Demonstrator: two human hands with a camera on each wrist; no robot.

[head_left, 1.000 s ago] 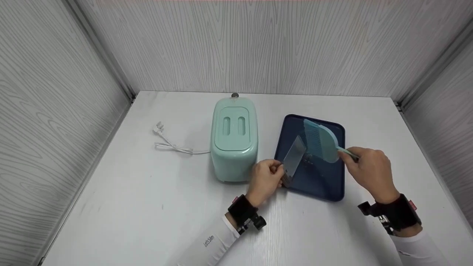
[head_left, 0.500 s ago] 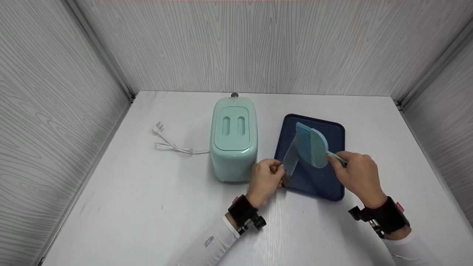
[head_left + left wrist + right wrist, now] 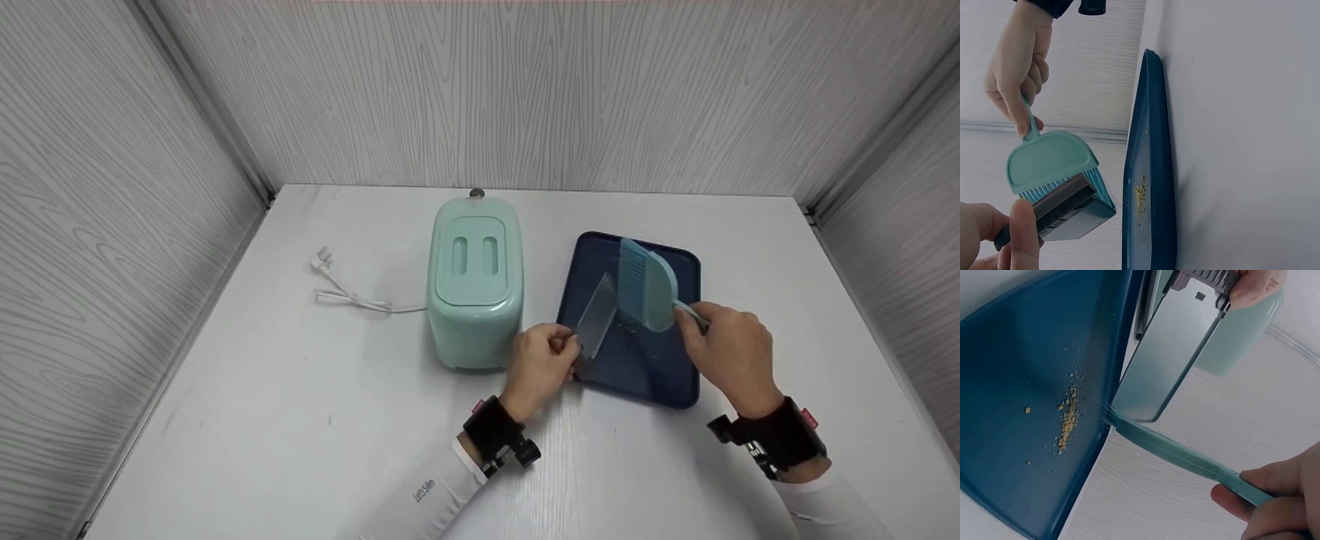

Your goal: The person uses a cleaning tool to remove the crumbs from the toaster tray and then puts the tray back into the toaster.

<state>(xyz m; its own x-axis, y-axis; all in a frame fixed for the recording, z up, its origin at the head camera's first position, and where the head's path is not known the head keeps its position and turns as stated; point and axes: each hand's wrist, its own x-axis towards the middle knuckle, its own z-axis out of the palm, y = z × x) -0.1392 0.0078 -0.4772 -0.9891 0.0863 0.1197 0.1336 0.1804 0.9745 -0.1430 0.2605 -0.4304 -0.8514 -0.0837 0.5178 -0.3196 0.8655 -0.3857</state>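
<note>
My left hand (image 3: 538,364) pinches the dark grip of a thin metal crumb tray (image 3: 598,321), tilted above the dark blue tray (image 3: 675,379). The thin handle of a light blue-green hand brush (image 3: 651,291) is in my right hand (image 3: 733,356). In the right wrist view the bristle end of the brush (image 3: 1157,441) is by the far end of the crumb tray (image 3: 1168,354); whether they touch I cannot tell. Yellowish crumbs (image 3: 1069,419) lie on the blue tray, heaped in a small strip with specks around.
A mint-green toaster (image 3: 476,330) with its top covered stands just left of my left hand. Its white cord and plug (image 3: 321,261) lie on the white table (image 3: 262,420) further left. Grey wood-patterned panels (image 3: 525,90) rise at the back and both sides.
My right hand swung the brush left across the crumb tray, then back a little to the right and away. The left hand stayed almost in place, with the crumb tray still in its fingers.
</note>
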